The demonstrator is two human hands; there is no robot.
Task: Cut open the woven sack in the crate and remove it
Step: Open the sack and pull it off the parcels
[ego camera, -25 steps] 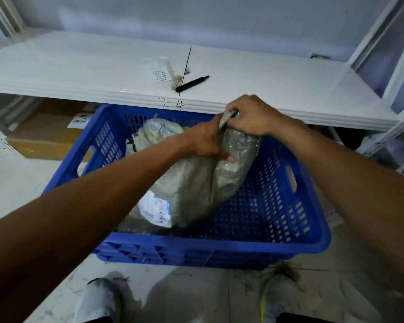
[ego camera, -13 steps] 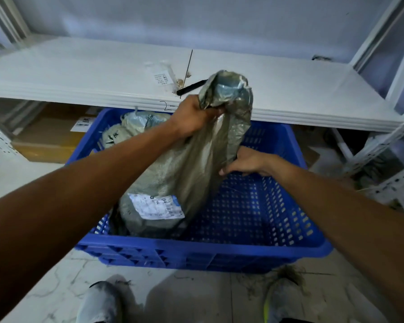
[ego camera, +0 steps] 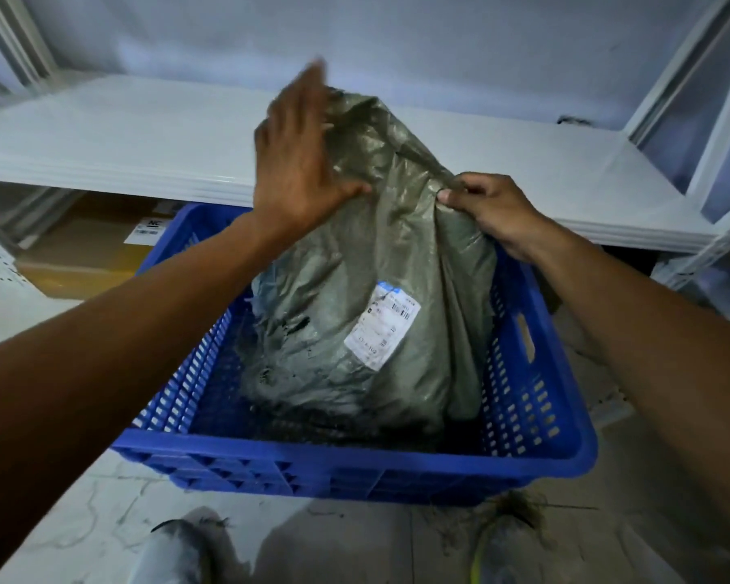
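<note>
A limp, crinkly woven sack (ego camera: pixel 380 263) stands in a blue crate (ego camera: pixel 355 465), its upper folds the best hold: the left hand (ego camera: pixel 302 155) lies open against them, the right hand (ego camera: pixel 487 208) pinching its shoulder.

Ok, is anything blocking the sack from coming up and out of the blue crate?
Nothing visible does. The sack stands upright, its top already above the crate rim, with open space overhead. The left hand lies on its top and the right hand pinches its upper right edge. The white shelf sits behind, not above.
</note>
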